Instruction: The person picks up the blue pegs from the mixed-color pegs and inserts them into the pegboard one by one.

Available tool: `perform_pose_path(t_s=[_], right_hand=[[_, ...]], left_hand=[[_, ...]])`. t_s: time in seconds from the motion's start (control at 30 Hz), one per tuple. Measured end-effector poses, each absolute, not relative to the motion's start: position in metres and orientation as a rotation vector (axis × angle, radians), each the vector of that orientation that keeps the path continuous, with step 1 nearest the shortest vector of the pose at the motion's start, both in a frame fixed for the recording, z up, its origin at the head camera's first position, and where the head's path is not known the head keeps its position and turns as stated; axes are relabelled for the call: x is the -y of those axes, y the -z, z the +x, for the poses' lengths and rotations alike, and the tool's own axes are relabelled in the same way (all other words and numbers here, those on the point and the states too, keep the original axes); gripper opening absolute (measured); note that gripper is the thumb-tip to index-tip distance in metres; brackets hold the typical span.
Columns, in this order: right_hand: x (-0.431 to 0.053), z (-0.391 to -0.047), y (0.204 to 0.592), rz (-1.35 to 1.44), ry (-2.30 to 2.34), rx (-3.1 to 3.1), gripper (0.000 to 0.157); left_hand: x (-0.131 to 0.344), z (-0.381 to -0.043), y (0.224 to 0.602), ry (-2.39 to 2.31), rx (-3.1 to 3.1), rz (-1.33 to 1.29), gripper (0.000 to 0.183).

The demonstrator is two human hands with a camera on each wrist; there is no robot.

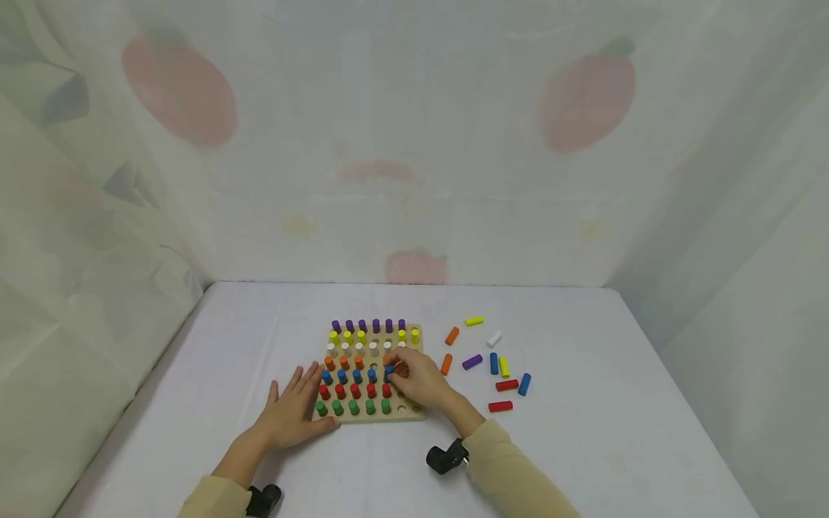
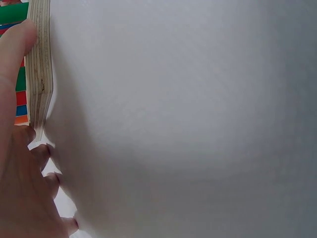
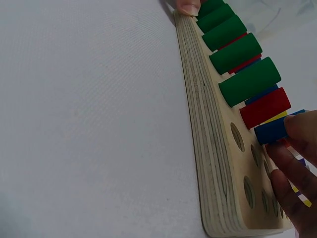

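Observation:
A wooden pegboard (image 1: pixel 382 417) holds rows of colored pegs: purple at the back, then yellow, white, orange, blue, red and green at the front. My right hand (image 1: pixel 417 378) pinches a blue peg (image 3: pixel 272 130) between thumb and fingers at the blue row, beside a red peg (image 3: pixel 266 107) in the right wrist view. My left hand (image 1: pixel 291 414) lies with fingers spread at the board's left side, its thumb (image 2: pixel 25 37) against the front edge. Round holes (image 3: pixel 237 137) show at the board's right end, near the green pegs (image 3: pixel 250 82).
Loose pegs lie on the white table right of the board: yellow (image 1: pixel 475 321), orange (image 1: pixel 452 336), white (image 1: pixel 495 339), purple (image 1: pixel 473 362), blue (image 1: pixel 524 384) and red (image 1: pixel 501 406) among them. A pale curtain with fruit prints (image 1: pixel 414 216) hangs behind the table.

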State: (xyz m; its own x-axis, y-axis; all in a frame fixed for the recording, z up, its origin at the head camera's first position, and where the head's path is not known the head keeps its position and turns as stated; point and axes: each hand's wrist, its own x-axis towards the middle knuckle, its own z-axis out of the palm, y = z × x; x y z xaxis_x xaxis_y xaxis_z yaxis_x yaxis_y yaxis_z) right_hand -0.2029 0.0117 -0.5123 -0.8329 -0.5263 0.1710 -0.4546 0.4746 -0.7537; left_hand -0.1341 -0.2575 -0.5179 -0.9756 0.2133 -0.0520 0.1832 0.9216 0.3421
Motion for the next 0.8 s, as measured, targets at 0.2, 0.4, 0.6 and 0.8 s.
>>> perform_pose_path(t_s=[0.2, 0.4, 0.6, 0.8], right_hand=[[-0.0111, -0.2015, 0.5097, -0.867, 1.3, -2.608, 0.02], [-0.0104, -0.2029, 0.5106, -0.888, 1.276, -2.62, 0.019], [-0.0103, -0.2045, 0.5128, -0.917, 1.241, -2.635, 0.018], [-0.0106, -0.2044, 0.5142, -0.945, 1.196, -2.661, 0.017]], left_hand=[[0.2569, -0.134, 0.5175, -0.509, -2.996, 0.311, 0.105], [0.2566, -0.1338, 0.5168, -0.501, -2.995, 0.313, 0.105], [0.2561, -0.1335, 0.5159, -0.51, -3.0, 0.312, 0.105], [0.2559, -0.1332, 0.5155, -0.517, -3.001, 0.317, 0.104]])
